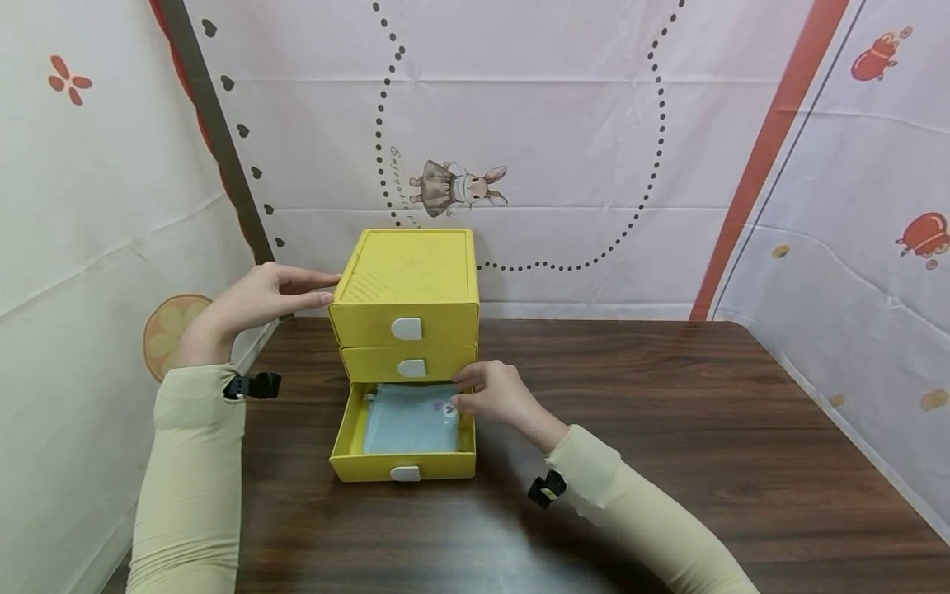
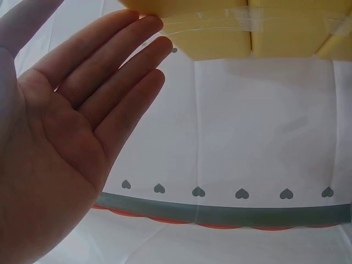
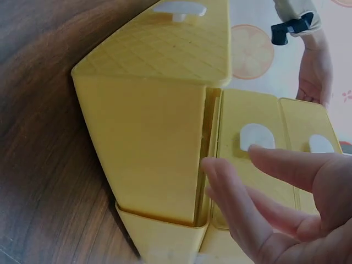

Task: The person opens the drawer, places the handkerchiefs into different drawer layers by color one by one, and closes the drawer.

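A yellow unit of three stacked drawers (image 1: 416, 268) with white tab handles stands on the table, its bottom drawer (image 1: 367, 469) pulled out. Inside that drawer lies a flat pale-blue pouch (image 1: 408, 425) with small round prints near its right end. My left hand (image 1: 252, 305) rests its fingertips against the unit's upper left side; its fingers are straight in the left wrist view. Over the right rim of the pulled-out drawer is my right hand (image 1: 500, 396), thumb and fingers apart. In the right wrist view the fingers (image 3: 228, 184) hover at the drawer's edge with nothing between them.
The dark wood table (image 1: 631, 429) extends to the right and in front of the unit. A white printed cloth (image 1: 557, 148) hangs close behind the unit and along both sides. The upper two drawers are closed.
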The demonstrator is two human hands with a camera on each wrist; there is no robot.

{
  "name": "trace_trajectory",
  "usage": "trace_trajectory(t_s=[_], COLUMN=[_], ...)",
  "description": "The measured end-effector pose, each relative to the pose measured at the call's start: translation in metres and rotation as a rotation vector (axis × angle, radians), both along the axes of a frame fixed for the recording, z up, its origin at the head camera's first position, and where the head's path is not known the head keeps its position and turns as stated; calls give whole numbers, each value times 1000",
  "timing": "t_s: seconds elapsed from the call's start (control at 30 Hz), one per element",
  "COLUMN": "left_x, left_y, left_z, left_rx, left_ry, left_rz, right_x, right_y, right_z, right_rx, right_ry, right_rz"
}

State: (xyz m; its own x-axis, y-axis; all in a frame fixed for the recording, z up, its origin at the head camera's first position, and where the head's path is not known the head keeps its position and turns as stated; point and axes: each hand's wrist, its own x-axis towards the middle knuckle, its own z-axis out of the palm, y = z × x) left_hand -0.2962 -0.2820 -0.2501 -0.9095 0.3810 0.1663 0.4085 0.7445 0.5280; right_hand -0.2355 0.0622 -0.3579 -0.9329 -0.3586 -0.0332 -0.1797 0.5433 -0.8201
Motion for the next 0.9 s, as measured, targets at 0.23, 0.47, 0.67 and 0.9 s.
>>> trace_trajectory(t_s=[0.23,0.47,0.67,0.9], left_x=[-1,1,0,0], left_y=[-2,-1,0,-1], left_z=[-1,0,0,-1], left_rx=[8,18,15,26], left_ry=[3,0,0,-5], left_rz=[0,-3,8,-4], right_x=[7,17,29,42], right_y=[0,0,-1,-4], right_z=[2,3,5,3], right_rx=[-120,-178,-209,-234], right_ry=[-13,-8,-12,-1], right_rz=[3,36,87,137])
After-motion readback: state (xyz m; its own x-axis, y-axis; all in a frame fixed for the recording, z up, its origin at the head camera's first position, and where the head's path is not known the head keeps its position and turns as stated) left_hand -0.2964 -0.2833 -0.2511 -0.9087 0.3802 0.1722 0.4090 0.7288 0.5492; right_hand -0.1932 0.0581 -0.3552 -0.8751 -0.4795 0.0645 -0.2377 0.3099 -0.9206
